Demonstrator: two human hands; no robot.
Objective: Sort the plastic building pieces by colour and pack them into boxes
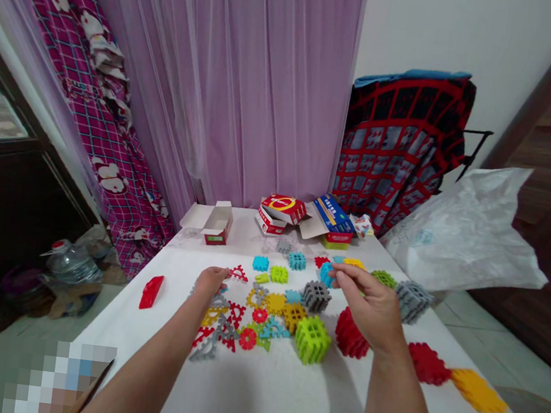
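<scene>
My left hand (pixel 211 282) is closed at the fingertips on a red triangular toothed building piece (pixel 238 272), over the left part of the table. Under and beside it lies a loose mix of red, yellow, grey and blue toothed pieces, including a red round piece (pixel 247 338). Farther right, my right hand (pixel 371 303) pinches at the edge of a blue toothed building piece (pixel 326 274). Around that hand stand a grey stack (pixel 316 297), a lime-green stack (pixel 312 340) and a red stack (pixel 352 332), the last partly behind the hand.
Opened cartons, including a white-and-red box (pixel 217 226) and a blue box (pixel 333 214), stand at the table's back. A red plastic piece (pixel 151 292) lies at the left. Red pieces (pixel 428 364) and yellow pieces (pixel 479 391) lie near the right edge, below a plastic bag (pixel 466 235).
</scene>
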